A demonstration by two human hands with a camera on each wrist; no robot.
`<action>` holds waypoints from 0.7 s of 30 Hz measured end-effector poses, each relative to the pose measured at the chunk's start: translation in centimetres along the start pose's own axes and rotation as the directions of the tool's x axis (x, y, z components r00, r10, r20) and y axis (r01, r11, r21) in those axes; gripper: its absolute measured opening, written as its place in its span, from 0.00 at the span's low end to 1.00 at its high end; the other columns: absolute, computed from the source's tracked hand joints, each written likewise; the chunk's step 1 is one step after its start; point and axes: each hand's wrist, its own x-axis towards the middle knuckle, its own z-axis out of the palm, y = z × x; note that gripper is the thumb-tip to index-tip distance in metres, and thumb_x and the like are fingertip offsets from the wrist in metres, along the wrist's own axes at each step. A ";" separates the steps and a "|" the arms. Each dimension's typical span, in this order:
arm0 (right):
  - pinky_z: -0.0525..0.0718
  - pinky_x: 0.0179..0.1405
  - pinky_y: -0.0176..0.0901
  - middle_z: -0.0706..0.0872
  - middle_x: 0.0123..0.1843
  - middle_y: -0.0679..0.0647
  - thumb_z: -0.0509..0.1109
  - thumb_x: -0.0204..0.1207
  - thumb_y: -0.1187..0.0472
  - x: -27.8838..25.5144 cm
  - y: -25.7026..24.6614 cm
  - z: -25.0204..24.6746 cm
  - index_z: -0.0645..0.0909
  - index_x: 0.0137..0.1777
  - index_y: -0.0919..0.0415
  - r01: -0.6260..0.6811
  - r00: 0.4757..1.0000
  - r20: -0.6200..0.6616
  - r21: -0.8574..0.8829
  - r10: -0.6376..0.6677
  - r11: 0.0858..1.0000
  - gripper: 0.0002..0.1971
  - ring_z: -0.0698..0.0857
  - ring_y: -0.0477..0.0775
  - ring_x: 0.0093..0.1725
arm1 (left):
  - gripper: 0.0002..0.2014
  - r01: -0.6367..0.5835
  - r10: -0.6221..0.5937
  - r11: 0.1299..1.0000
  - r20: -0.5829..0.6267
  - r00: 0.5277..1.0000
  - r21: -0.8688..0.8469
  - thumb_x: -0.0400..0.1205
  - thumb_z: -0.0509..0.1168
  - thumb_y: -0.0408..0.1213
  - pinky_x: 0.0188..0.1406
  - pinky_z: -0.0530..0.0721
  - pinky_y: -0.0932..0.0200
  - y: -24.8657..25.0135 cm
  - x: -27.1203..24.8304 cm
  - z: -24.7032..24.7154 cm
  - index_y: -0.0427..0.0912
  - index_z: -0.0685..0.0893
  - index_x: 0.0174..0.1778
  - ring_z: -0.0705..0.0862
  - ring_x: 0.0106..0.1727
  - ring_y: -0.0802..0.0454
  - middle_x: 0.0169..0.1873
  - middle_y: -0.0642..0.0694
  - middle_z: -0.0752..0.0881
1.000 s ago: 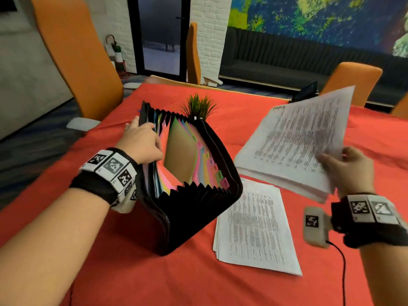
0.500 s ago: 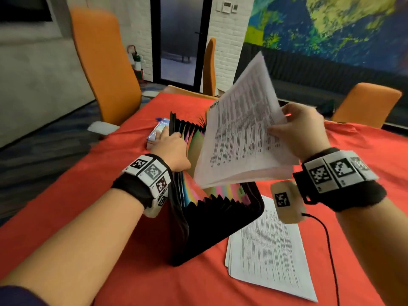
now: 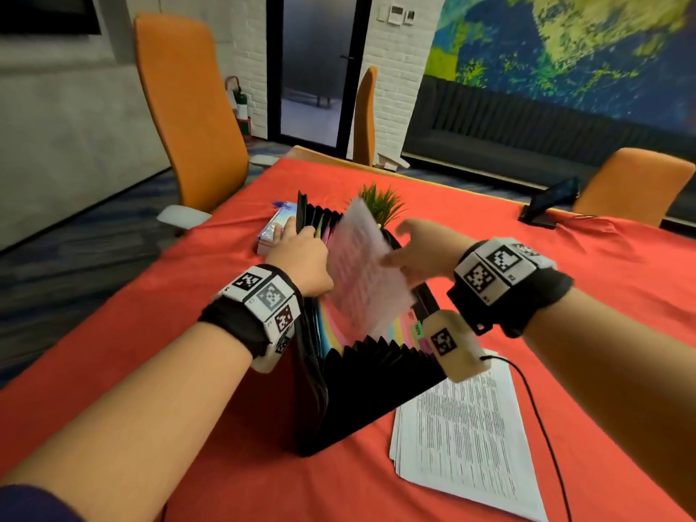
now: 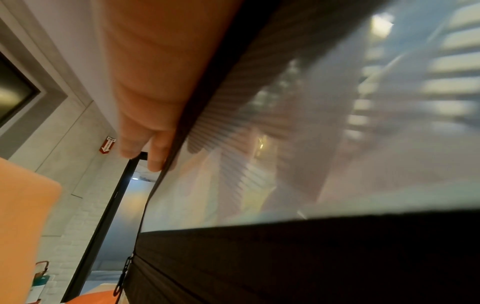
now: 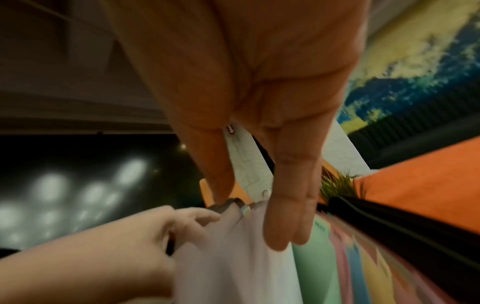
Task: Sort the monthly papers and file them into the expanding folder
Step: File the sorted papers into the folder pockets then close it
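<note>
A black expanding folder (image 3: 376,382) stands open on the red table, its coloured tabbed dividers (image 3: 401,329) fanned out. My left hand (image 3: 301,254) grips the folder's left wall and front dividers, holding a pocket apart. A blurred sheaf of printed papers (image 3: 361,280) stands tilted in that pocket. My right hand (image 3: 418,246) rests on the sheaf's upper right edge with straight fingers. In the right wrist view the fingers (image 5: 291,216) lie flat against the papers (image 5: 233,267), beside a green divider (image 5: 314,267). The left wrist view shows fingers (image 4: 145,133) along the folder's black wall (image 4: 311,257).
A second stack of printed papers (image 3: 463,438) lies flat right of the folder. A small green plant (image 3: 380,205) and a tissue pack (image 3: 273,229) sit behind it. A phone on a stand (image 3: 546,205) is far right. Orange chairs (image 3: 188,118) surround the table.
My right hand carried the sheaf from the right side up over the folder and down into the pocket. It now rests flat on the sheaf instead of pinching it. The left hand stayed on the folder.
</note>
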 end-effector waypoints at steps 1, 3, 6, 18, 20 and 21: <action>0.85 0.30 0.37 0.87 0.43 0.56 0.72 0.74 0.54 0.0 0.2 0.9 0.68 0.69 0.65 -0.028 0.995 0.101 0.120 0.016 0.992 0.29 0.88 0.51 0.37 | 0.13 0.000 0.000 1.000 0.005 1.000 -0.004 0.72 0.68 0.43 0.79 0.44 0.36 -0.1 -0.1 -0.1 0.43 0.87 0.49 0.48 0.81 0.34 0.75 0.41 0.66; 0.89 0.39 0.42 0.88 0.44 0.57 0.71 0.75 0.56 -0.1 1.0 2.7 0.65 0.74 0.65 0.004 0.970 0.240 0.155 -0.041 0.988 0.30 0.89 0.52 0.40 | 0.13 -0.003 0.003 1.000 0.021 1.000 0.008 0.72 0.69 0.44 0.79 0.41 0.34 -0.1 -0.3 -0.2 0.44 0.87 0.49 0.47 0.82 0.35 0.77 0.41 0.64; 0.87 0.45 0.42 0.88 0.45 0.54 0.68 0.77 0.56 -0.7 2.8 3.9 0.77 0.66 0.62 0.112 0.937 0.328 0.041 -0.119 0.993 0.19 0.88 0.50 0.40 | 0.11 -0.058 0.056 0.992 0.017 0.998 0.116 0.71 0.68 0.42 0.74 0.33 0.28 0.3 -0.9 -0.7 0.48 0.88 0.48 0.43 0.82 0.35 0.80 0.41 0.59; 0.77 0.37 0.39 0.84 0.41 0.59 0.69 0.75 0.50 -2.9 26.5 13.6 0.81 0.41 0.64 -0.583 0.804 0.147 0.013 0.576 0.812 0.14 0.82 0.57 0.47 | 0.39 -0.661 0.481 0.620 0.461 0.746 0.422 0.79 0.55 0.27 0.75 0.60 0.39 1.9 -0.4 -0.7 0.60 0.47 0.81 0.55 0.81 0.47 0.80 0.44 0.57; 0.82 0.49 0.44 0.85 0.50 0.61 0.73 0.68 0.42 -4.3 29.3 17.0 0.80 0.57 0.69 -0.700 0.708 0.154 0.028 0.689 0.713 0.30 0.83 0.59 0.51 | 0.35 -0.669 0.500 0.620 0.452 0.739 0.409 0.78 0.56 0.27 0.74 0.62 0.40 2.0 -0.4 -0.8 0.59 0.57 0.79 0.55 0.81 0.48 0.79 0.47 0.59; 0.83 0.50 0.46 0.84 0.53 0.61 0.76 0.62 0.37 -5.1 29.8 18.2 0.77 0.61 0.69 -0.744 0.664 0.158 0.042 0.731 0.667 0.38 0.84 0.60 0.52 | 0.32 -0.675 0.520 0.622 0.435 0.735 0.397 0.78 0.56 0.26 0.74 0.63 0.40 2.1 -0.3 -0.8 0.58 0.64 0.76 0.55 0.81 0.50 0.78 0.49 0.62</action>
